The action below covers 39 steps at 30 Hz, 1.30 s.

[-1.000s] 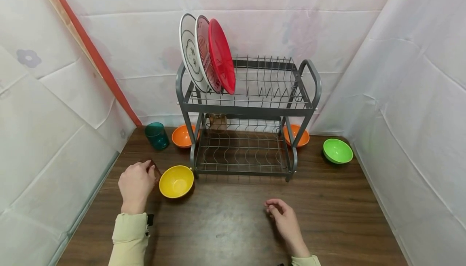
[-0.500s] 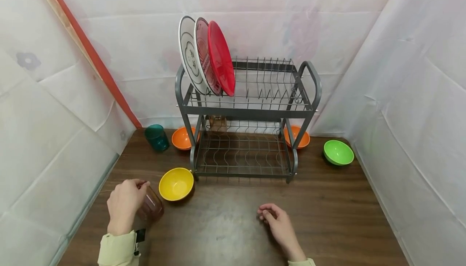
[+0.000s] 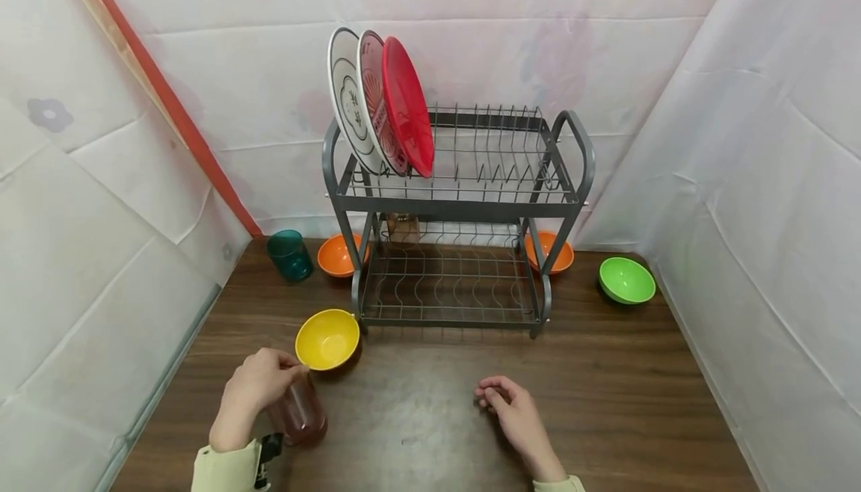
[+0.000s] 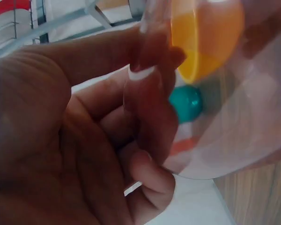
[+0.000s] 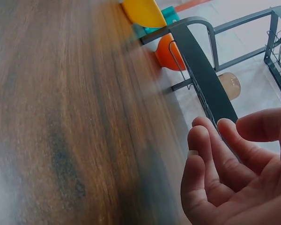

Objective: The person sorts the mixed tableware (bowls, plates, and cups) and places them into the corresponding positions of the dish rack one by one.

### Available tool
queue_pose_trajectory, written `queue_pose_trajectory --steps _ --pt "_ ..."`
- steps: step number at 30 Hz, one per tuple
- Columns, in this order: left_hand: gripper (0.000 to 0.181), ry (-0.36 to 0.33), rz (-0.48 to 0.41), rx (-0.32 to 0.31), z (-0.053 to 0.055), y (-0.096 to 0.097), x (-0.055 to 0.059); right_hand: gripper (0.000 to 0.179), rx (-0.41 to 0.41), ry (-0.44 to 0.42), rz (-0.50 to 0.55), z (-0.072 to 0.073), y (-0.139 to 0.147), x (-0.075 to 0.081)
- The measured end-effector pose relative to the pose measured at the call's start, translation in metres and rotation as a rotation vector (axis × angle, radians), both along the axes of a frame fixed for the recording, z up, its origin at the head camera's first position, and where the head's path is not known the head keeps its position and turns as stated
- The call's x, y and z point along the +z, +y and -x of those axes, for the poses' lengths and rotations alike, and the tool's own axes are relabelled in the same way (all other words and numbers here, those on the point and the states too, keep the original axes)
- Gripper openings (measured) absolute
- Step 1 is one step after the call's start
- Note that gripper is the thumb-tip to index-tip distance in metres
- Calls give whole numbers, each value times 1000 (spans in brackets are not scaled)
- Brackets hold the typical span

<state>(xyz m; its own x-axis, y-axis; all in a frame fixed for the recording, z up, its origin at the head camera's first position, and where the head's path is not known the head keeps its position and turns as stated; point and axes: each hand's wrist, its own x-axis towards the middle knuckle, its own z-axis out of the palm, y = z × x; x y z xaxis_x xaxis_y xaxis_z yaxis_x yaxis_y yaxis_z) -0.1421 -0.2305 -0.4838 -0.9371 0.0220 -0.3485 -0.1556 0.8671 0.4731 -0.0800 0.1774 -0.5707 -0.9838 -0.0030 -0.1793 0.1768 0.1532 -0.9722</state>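
My left hand [image 3: 258,391] pinches the rim of a see-through pinkish cup [image 3: 300,411], which leans a little at the front left of the table. In the left wrist view the thumb and fingers grip the edge of this clear cup [image 4: 225,136], and other things show through its wall. Just behind it sits a yellow bowl [image 3: 327,339]. My right hand [image 3: 518,417] lies over the front of the table with its fingers loosely curled around nothing, as the right wrist view of that hand [image 5: 239,164] also shows.
A two-tier dish rack [image 3: 451,208] stands at the back, with a red plate [image 3: 408,107] and two patterned plates [image 3: 351,103] upright at its upper left. Around it are a teal cup [image 3: 290,256], orange bowls [image 3: 338,255], a green bowl [image 3: 626,280] and a brownish glass [image 3: 403,228].
My left hand has drawn the pinkish cup from beside the yellow bowl toward the front edge, then slightly right. My right hand has shifted a little left and nearer.
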Motion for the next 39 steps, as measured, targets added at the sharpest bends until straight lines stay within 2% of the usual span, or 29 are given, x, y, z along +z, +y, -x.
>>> queue_pose_trajectory --steps 3,10,15,19,23,29,32,35,39 --pt "20 -17 -45 -36 -3 8 -1 17 3 18 4 1 0 -2" --pt "28 -44 -179 -119 -9 26 -7 18 14 25 10 1 -2 -1" --pt "24 -98 -389 -217 -11 41 -13 18 35 15 14 0 -4 -1" --pt "24 -140 -552 -284 -8 53 -16 17 46 17 21 0 -6 -1" --pt "24 -111 -598 -318 -2 63 -18 16 49 30 14 1 -7 -1" --pt "22 -6 -626 -376 4 80 -24 16 86 42 17 1 -13 0" --pt "22 9 -670 -376 5 93 -29 15 116 50 20 1 -17 -3" --pt "23 -8 -724 -355 6 107 -34 13 145 74 6 0 -20 -6" --pt "24 7 -784 -281 7 123 -41 15 177 104 0 0 -23 -11"
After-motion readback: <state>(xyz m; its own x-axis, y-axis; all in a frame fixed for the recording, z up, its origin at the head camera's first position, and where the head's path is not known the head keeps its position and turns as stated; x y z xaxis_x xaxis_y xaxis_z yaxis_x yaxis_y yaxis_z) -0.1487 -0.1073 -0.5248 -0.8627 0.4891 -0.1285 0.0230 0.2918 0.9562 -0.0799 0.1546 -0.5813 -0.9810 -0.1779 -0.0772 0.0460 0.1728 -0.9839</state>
